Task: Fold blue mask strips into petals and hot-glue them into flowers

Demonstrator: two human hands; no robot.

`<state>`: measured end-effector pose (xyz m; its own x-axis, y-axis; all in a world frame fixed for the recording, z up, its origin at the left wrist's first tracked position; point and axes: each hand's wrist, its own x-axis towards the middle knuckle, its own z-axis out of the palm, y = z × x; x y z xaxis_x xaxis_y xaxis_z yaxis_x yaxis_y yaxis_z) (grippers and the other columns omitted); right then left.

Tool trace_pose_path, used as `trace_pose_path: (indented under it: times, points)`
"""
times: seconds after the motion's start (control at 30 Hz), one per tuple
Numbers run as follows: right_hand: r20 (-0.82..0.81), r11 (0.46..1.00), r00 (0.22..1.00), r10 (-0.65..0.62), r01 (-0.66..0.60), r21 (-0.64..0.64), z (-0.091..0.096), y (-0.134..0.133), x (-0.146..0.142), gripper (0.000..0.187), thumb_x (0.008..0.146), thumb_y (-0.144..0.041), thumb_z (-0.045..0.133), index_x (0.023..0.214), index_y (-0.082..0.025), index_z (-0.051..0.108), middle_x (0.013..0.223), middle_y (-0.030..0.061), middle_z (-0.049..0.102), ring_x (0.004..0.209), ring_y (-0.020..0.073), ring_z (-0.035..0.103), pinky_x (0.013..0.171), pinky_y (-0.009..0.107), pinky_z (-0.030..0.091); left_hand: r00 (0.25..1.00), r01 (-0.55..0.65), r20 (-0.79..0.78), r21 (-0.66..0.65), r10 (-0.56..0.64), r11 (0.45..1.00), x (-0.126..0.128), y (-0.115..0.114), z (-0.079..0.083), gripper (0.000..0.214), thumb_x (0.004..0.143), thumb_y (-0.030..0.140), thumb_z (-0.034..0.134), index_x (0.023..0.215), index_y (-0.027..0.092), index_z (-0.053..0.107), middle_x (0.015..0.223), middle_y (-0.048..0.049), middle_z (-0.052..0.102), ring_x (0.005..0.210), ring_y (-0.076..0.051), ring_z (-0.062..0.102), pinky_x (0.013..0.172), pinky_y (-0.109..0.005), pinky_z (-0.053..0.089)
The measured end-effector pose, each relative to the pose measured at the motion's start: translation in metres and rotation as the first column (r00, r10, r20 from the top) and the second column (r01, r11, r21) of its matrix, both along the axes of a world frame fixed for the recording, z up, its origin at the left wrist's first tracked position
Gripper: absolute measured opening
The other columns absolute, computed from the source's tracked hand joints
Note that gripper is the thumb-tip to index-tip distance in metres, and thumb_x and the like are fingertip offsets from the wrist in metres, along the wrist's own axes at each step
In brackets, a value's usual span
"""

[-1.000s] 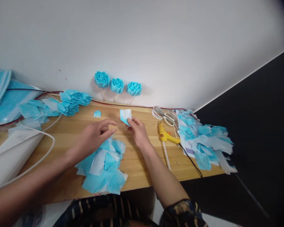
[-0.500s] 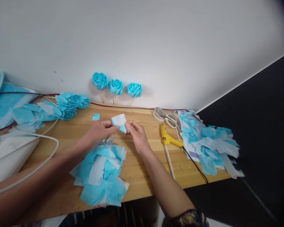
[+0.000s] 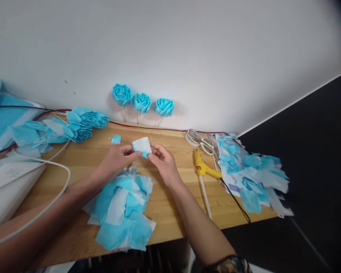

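Observation:
Between my two hands, above the middle of the table, is a small blue-and-white fabric piece (image 3: 142, 145), its white face mostly showing and blue along the lower edge. My left hand (image 3: 121, 155) pinches its left side between thumb and fingers. On the right edge my right hand (image 3: 162, 161) grips it, the thumb at the lower corner. A small folded blue piece (image 3: 116, 139) lies on the wood just behind my left hand. Nearer to me sits a loose pile of blue and white fabric pieces (image 3: 125, 212), partly under my left wrist.
Three blue fabric roses (image 3: 141, 103) on sticks lean at the wall. More blue flowers (image 3: 83, 123) lie left, near a white box (image 3: 13, 185) and cable. Rightward are scissors (image 3: 206, 145), a yellow glue gun (image 3: 206, 167) with its cord, and another heap of fabric pieces (image 3: 252, 174).
My right thumb has shifted onto the lower corner of the fabric piece, and its fingers have moved behind the right edge. Less blue shows on the piece. The view has shifted slightly.

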<state>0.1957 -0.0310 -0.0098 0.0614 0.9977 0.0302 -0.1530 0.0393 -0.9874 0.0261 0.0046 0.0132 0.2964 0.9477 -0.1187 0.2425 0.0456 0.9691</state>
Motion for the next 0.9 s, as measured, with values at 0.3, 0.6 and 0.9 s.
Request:
trace_pose_path:
  times: [0.3, 0.6, 0.9]
  points:
    - [-0.003, 1.000, 1.000, -0.001, 0.001, 0.029, -0.001, 0.000, -0.002, 0.028, 0.075, -0.030, 0.075, 0.103, -0.026, 0.071, 0.091, -0.0006, 0.073, 0.086, 0.0155, 0.065, 0.083, 0.028, 0.050, 0.999, 0.034, 0.028, -0.039, -0.033, 0.999, -0.003, 0.001, -0.007, 0.033, 0.069, 0.050, 0.067, 0.068, 0.017, 0.062, 0.054, 0.0053, 0.045, 0.051, -0.010, 0.037, 0.050, -0.024, 0.026]
    - [-0.009, 0.999, 0.999, 0.032, -0.032, 0.014, -0.002, 0.000, -0.003, 0.029, 0.077, -0.031, 0.074, 0.105, -0.025, 0.071, 0.092, -0.0001, 0.073, 0.089, 0.0159, 0.065, 0.084, 0.027, 0.049, 0.998, 0.068, 0.014, -0.014, -0.068, 0.998, -0.004, 0.002, -0.010, 0.033, 0.070, 0.049, 0.064, 0.065, 0.017, 0.058, 0.056, 0.0052, 0.043, 0.052, -0.011, 0.038, 0.052, -0.024, 0.027]
    - [0.048, 0.999, 0.998, -0.043, 0.042, 0.020, 0.004, -0.002, 0.001, 0.034, 0.084, -0.043, 0.067, 0.109, -0.021, 0.072, 0.092, 0.0015, 0.072, 0.077, 0.0139, 0.061, 0.076, 0.028, 0.050, 0.992, 0.125, -0.011, -0.038, -0.125, 0.991, -0.005, 0.003, -0.011, 0.039, 0.070, 0.052, 0.062, 0.076, 0.014, 0.065, 0.058, 0.0046, 0.044, 0.053, -0.011, 0.038, 0.051, -0.024, 0.028]
